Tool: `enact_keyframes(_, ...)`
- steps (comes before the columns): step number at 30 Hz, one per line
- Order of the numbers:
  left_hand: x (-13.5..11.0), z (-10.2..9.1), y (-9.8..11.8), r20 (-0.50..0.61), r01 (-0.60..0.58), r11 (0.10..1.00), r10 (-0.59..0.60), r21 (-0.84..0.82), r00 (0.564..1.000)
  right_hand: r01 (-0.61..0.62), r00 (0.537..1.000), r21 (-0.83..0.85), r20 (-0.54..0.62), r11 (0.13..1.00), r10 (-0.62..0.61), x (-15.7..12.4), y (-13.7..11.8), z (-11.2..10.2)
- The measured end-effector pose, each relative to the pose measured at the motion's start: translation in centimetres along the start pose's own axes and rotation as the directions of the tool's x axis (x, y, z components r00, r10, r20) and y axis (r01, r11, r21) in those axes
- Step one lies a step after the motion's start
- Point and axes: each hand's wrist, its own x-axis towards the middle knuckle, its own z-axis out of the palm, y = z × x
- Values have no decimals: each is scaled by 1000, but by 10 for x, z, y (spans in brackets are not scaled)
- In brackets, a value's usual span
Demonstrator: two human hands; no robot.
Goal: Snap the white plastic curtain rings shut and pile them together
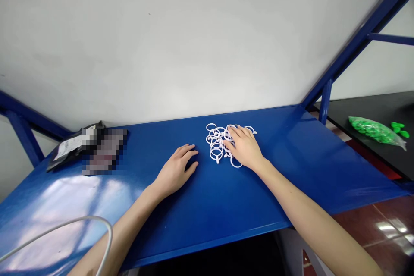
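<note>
A heap of white rings [216,154], several of them with a small knob or clip on the rim, lies spread on the blue tabletop [226,207]. My right hand [245,145] rests palm down over the right part of the heap, fingers stretched out, and hides some of the rings. Whether any ring is under its palm I cannot see. To the left of the heap, my left hand [176,167] lies on the bare tabletop with its fingers apart and nothing in them. A gap separates it from the rings.
At the left back lie a black plastic parcel [76,142] and a blurred-out flat packet [106,152]. A white cable [80,219] crosses my left forearm. On a dark table [371,108] at right sits a clear bag of green pieces [375,130]. Blue frame bars [352,47] flank the tabletop.
</note>
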Motion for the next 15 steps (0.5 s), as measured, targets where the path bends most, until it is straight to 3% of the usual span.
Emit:
enact_keyframes(11,-1,-3,2,20,0,1000,0,6,1000,-72,980,-42,185,997,79,-13,-6,-12)
enact_keyframes(15,-1,-3,3,26,4,1000,-4,-11,1000,-50,995,5,89,999,49,-14,-7,-13)
